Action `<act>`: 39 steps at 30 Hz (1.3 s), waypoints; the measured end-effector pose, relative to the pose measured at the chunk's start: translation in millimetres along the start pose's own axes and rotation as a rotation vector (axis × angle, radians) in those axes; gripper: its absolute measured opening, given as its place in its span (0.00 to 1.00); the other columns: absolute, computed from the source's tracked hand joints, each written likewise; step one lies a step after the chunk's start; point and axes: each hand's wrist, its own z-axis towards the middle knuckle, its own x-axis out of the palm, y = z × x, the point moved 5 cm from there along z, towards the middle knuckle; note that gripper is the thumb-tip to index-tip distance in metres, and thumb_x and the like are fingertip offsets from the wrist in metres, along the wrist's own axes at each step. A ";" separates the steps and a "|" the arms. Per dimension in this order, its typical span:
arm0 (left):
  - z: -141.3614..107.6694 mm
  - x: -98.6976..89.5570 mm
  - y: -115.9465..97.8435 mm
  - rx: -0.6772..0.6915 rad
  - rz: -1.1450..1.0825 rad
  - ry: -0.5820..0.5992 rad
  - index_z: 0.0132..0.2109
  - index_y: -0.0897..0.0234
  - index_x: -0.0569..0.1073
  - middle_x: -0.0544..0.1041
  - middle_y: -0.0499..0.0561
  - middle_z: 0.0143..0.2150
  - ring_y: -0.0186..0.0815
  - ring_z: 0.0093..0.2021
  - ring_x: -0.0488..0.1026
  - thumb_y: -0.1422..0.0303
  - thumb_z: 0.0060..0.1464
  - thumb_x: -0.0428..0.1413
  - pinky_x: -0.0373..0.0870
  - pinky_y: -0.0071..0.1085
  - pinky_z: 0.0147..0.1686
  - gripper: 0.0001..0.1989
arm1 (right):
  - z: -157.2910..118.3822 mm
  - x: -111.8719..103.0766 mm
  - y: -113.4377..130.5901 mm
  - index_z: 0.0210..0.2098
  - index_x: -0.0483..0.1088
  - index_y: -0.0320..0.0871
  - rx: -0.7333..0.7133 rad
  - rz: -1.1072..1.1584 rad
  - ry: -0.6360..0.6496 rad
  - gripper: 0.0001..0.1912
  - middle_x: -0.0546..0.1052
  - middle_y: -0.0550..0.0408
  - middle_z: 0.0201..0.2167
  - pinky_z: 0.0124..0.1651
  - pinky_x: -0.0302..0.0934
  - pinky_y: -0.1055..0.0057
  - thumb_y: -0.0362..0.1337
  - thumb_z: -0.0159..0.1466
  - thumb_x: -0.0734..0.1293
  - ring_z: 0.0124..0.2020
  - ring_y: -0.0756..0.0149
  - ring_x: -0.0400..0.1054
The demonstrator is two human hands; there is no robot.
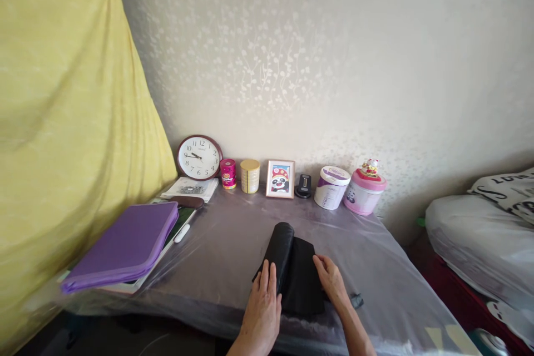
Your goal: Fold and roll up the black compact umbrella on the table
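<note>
A roll of thin black material (282, 242) lies near the table's front edge, with a flat flap of it (301, 281) spread to the right. My left hand (263, 300) rests on the lower left part of the roll, its fingers stretched out. At the flap's right edge, my right hand (329, 277) has its thumb and fingers together on the black material. A small dark crumpled piece (356, 300) sits just right of my right wrist.
A purple folder (125, 242) lies on the left of the plastic-covered table (221, 245). Along the wall stand a clock (199, 157), a pink can (228, 173), a yellow tin (250, 177), a panda picture frame (280, 179) and two tubs (331, 189). Bagged bedding (479, 233) is at right.
</note>
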 end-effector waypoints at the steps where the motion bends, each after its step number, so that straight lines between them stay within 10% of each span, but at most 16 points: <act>1: 0.1 0.6 0.3 -0.006 0.000 -0.008 0.65 0.66 0.44 0.50 0.60 0.65 0.44 0.61 0.57 0.71 0.58 0.38 0.63 0.41 0.53 0.27 | -1.5 2.0 2.7 0.33 0.71 0.42 0.002 0.008 0.007 0.19 0.77 0.49 0.30 0.33 0.65 0.67 0.51 0.55 0.59 0.34 0.57 0.72; 8: 0.5 -1.0 -0.7 -0.035 -0.009 0.039 0.64 0.70 0.47 0.48 0.61 0.66 0.45 0.61 0.56 0.72 0.58 0.38 0.62 0.42 0.54 0.27 | -7.3 20.9 11.6 0.41 0.65 0.41 0.120 0.078 0.181 0.22 0.72 0.57 0.22 0.16 0.61 0.69 0.50 0.55 0.58 0.16 0.65 0.66; 24: 3.4 -2.1 -2.0 -0.031 0.027 0.045 0.63 0.71 0.49 0.49 0.61 0.65 0.43 0.62 0.54 0.78 0.50 0.39 0.60 0.40 0.56 0.31 | -2.2 46.6 82.5 0.45 0.69 0.38 -0.003 0.497 0.252 0.24 0.74 0.55 0.25 0.26 0.63 0.72 0.48 0.54 0.64 0.26 0.66 0.69; 39: 1.6 -3.9 -1.2 -0.001 0.011 -0.094 0.54 0.71 0.65 0.68 0.59 0.54 0.43 0.58 0.61 0.74 0.50 0.43 0.61 0.42 0.55 0.23 | 10.6 92.9 91.3 0.50 0.60 0.33 -0.167 0.131 0.281 0.24 0.72 0.59 0.18 0.31 0.60 0.70 0.42 0.59 0.57 0.24 0.65 0.69</act>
